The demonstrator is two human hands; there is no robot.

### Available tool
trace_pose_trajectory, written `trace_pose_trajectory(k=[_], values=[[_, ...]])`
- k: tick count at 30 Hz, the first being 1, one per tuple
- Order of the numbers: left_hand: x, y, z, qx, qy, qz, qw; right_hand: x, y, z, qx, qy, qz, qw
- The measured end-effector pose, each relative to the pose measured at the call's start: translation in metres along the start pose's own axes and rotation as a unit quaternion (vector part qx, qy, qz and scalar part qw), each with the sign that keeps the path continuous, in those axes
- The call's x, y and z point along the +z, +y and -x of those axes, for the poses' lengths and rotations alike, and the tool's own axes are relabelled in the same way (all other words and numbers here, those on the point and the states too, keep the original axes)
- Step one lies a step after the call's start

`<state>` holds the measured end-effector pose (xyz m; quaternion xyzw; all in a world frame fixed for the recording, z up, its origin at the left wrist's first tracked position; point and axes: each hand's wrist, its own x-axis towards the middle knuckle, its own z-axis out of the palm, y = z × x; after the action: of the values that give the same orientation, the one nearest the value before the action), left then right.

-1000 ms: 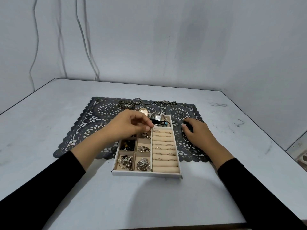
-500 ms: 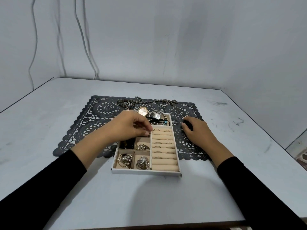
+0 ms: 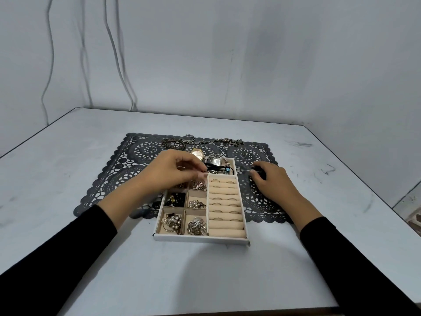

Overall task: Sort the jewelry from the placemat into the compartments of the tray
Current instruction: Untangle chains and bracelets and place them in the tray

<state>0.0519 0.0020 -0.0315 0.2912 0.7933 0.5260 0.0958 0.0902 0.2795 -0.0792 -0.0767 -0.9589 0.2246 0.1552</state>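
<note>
Head view showed a pale grey tabletop (image 3: 205, 270) with a dark lace placemat (image 3: 141, 156) spread across its middle. A white tray (image 3: 200, 238) sat on the near part of the placemat, its front edge out on the bare tabletop.

Both hands reached in from black sleeves. The left hand (image 3: 173, 172) hovered over the tray's far left compartments. Its thumb and forefinger were pinched on a small piece (image 3: 204, 171) I could not identify. The right hand (image 3: 271, 181) lay on the placemat just right of the tray, fingers curled over a dark piece (image 3: 258, 173).

Long chains (image 3: 214, 141) and a bangle (image 3: 173, 143) lay along the placemat's far edge, and a gold watch (image 3: 197, 153) lay just beyond the tray. A silver watch (image 3: 216, 159) rested in the tray's far compartment. Rings (image 3: 224, 197) stood in the cream rolls on the right, and bead and metal clusters filled the small left compartments.
</note>
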Motion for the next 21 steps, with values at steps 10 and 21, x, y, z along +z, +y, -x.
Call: trace_pose_trajectory(k=[10,21], values=[[-0.045,-0.056,-0.041,0.007,0.175,-0.231,0.957,0.004,0.003,-0.028,0.000,-0.007,0.009,1.000],[-0.072,-0.089,-0.070,-0.024,0.078,-0.351,0.933,0.018,-0.008,-0.079,-0.015,-0.021,0.013,1.000]])
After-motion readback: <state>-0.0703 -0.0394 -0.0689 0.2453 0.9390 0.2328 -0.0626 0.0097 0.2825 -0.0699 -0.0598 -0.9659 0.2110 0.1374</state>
